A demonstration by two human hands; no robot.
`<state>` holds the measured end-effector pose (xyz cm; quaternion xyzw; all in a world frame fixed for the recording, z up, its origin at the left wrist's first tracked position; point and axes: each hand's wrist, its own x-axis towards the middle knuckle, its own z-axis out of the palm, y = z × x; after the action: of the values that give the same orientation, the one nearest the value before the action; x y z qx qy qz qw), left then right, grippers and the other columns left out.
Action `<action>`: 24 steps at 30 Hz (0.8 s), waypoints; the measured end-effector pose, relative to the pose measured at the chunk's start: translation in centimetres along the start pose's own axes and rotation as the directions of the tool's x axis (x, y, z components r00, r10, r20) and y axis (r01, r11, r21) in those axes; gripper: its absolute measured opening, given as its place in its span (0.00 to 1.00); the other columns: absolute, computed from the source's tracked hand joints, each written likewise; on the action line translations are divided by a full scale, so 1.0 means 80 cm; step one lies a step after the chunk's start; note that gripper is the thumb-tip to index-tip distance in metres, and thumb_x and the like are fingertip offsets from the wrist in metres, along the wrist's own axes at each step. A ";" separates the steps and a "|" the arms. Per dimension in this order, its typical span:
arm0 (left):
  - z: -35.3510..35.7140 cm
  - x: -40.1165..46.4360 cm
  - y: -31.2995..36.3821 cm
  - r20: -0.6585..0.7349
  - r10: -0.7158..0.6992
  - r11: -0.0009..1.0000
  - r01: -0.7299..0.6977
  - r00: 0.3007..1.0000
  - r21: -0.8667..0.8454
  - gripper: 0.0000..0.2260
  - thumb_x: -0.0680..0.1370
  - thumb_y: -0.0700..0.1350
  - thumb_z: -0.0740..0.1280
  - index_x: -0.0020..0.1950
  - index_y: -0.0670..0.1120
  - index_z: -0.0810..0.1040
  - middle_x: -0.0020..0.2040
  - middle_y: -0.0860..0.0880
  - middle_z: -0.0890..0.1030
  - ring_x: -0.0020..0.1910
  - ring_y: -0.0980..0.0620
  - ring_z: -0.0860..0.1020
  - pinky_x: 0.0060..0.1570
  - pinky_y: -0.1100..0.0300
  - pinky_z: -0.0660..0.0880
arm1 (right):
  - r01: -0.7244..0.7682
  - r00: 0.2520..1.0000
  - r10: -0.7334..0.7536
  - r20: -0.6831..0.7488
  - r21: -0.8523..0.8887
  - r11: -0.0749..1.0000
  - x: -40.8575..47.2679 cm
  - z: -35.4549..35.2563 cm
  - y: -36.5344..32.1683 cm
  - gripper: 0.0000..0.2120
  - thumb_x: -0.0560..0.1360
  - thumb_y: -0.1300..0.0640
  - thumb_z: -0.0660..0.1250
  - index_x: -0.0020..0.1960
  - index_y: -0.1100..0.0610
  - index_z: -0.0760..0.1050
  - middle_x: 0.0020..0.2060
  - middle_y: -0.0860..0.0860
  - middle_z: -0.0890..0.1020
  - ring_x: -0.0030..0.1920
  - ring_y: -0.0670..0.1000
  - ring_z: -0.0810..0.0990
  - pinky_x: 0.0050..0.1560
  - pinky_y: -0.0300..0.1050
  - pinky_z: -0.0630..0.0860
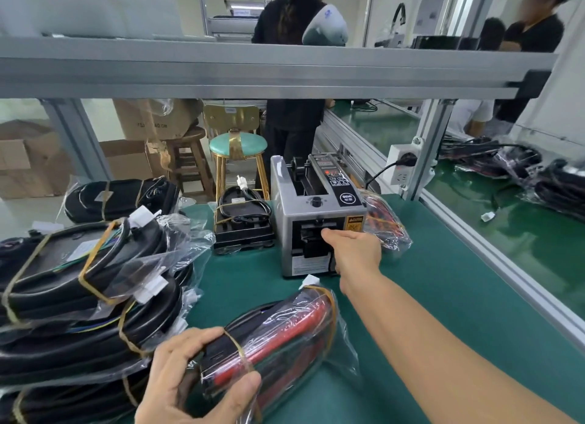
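Observation:
A bundle of red and black cables [285,338], sealed in a clear bag with yellow rubber bands round it, lies on the green mat [437,303] near the front. My left hand [190,382] grips its near end, thumb below and fingers over the top. My right hand [354,252] is stretched forward to the outlet slot of a grey tape dispenser machine [316,202]. Its thumb tip touches the slot, and the fingers are hidden behind the hand, so I cannot see whether they hold tape.
Several bagged black cable bundles [88,297] are stacked at the left. A black unit with a coiled cord [242,224] stands left of the dispenser, and another red bagged bundle [386,224] lies to its right. An aluminium beam [253,72] crosses overhead. A person stands behind.

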<state>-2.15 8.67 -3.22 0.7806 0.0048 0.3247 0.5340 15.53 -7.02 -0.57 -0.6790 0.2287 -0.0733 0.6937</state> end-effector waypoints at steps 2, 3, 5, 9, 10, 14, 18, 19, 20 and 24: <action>-0.003 -0.001 -0.015 -0.020 -0.019 1.000 0.018 1.000 -0.013 0.30 0.59 0.75 0.68 0.50 0.55 0.82 0.49 0.62 0.76 0.51 0.64 0.76 0.52 0.76 0.70 | -0.029 0.999 0.030 -0.037 0.026 0.999 0.001 0.006 -0.001 0.05 0.69 0.58 0.76 0.43 0.57 0.81 0.38 0.50 0.80 0.41 0.51 0.78 0.45 0.44 0.73; -0.003 0.000 -0.016 -0.014 -0.009 0.999 0.008 1.000 -0.036 0.30 0.58 0.74 0.69 0.52 0.58 0.80 0.49 0.62 0.76 0.51 0.62 0.76 0.53 0.75 0.71 | -0.042 0.998 0.045 -0.054 0.044 0.998 0.002 0.008 -0.002 0.05 0.69 0.59 0.76 0.43 0.58 0.81 0.38 0.52 0.80 0.41 0.52 0.78 0.45 0.44 0.75; 0.000 -0.003 -0.018 -0.037 -0.023 0.997 0.021 0.999 -0.068 0.30 0.57 0.74 0.70 0.52 0.60 0.79 0.49 0.62 0.76 0.51 0.61 0.77 0.53 0.74 0.73 | -0.081 0.994 0.089 -0.071 0.105 0.991 0.001 0.013 -0.002 0.05 0.69 0.61 0.75 0.41 0.59 0.80 0.38 0.54 0.79 0.36 0.53 0.76 0.39 0.43 0.75; -0.005 -0.004 -0.012 0.012 -0.003 0.991 0.005 1.000 -0.132 0.25 0.58 0.67 0.74 0.50 0.56 0.82 0.49 0.62 0.76 0.51 0.65 0.77 0.49 0.76 0.73 | -0.163 0.986 0.167 -0.019 0.144 0.976 0.002 0.014 -0.004 0.08 0.70 0.62 0.72 0.38 0.57 0.73 0.34 0.52 0.74 0.29 0.48 0.67 0.25 0.39 0.64; -0.006 -0.004 -0.012 0.029 0.011 0.989 -0.006 1.000 -0.150 0.23 0.58 0.61 0.75 0.52 0.59 0.81 0.49 0.62 0.76 0.52 0.64 0.77 0.49 0.73 0.75 | -0.185 0.983 0.184 0.022 0.144 0.972 -0.001 0.011 -0.006 0.08 0.71 0.62 0.72 0.39 0.57 0.73 0.32 0.51 0.72 0.28 0.47 0.65 0.22 0.38 0.63; -0.006 -0.005 -0.017 0.001 0.039 0.996 -0.039 0.999 -0.083 0.23 0.60 0.55 0.73 0.55 0.58 0.79 0.51 0.58 0.78 0.50 0.59 0.79 0.48 0.65 0.78 | -0.182 0.948 0.147 0.282 0.101 0.978 -0.031 -0.024 -0.027 0.07 0.73 0.59 0.71 0.38 0.54 0.75 0.28 0.48 0.70 0.28 0.45 0.64 0.28 0.36 0.62; 0.019 -0.007 -0.009 -0.072 0.021 0.996 -0.026 0.997 -0.081 0.21 0.60 0.54 0.73 0.53 0.59 0.80 0.51 0.56 0.79 0.51 0.51 0.80 0.47 0.51 0.80 | 0.082 0.816 -0.050 0.575 -0.030 0.996 -0.104 -0.066 -0.057 0.11 0.59 0.44 0.74 0.39 0.47 0.85 0.43 0.38 0.83 0.44 0.37 0.79 0.46 0.36 0.64; 0.026 -0.009 -0.007 -0.084 0.022 0.995 -0.030 0.996 -0.094 0.21 0.61 0.52 0.74 0.53 0.58 0.80 0.51 0.56 0.78 0.52 0.49 0.80 0.49 0.50 0.79 | 0.121 0.779 -0.068 0.623 -0.044 0.992 -0.121 -0.071 -0.058 0.14 0.56 0.42 0.73 0.39 0.47 0.85 0.49 0.35 0.82 0.47 0.30 0.77 0.47 0.35 0.63; 0.032 -0.012 -0.005 -0.095 0.024 0.993 -0.035 0.995 -0.111 0.20 0.61 0.50 0.74 0.52 0.57 0.79 0.51 0.55 0.78 0.52 0.49 0.79 0.50 0.50 0.78 | 0.150 0.753 -0.077 0.654 -0.056 0.987 -0.135 -0.073 -0.056 0.15 0.56 0.43 0.73 0.38 0.50 0.85 0.53 0.34 0.80 0.49 0.27 0.75 0.48 0.34 0.62; 0.045 -0.022 0.002 -0.144 -0.053 0.986 0.029 0.988 -0.165 0.20 0.59 0.50 0.74 0.50 0.56 0.77 0.49 0.54 0.79 0.52 0.52 0.79 0.53 0.63 0.75 | 0.222 0.736 -0.094 0.670 -0.108 0.969 -0.160 -0.071 -0.026 0.09 0.67 0.53 0.72 0.34 0.57 0.83 0.57 0.32 0.75 0.58 0.25 0.68 0.52 0.33 0.62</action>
<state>-1.78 5.01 -4.73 0.7081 0.0339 0.3700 0.6005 2.29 -7.05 4.43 -0.7379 -0.0840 0.1335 0.6562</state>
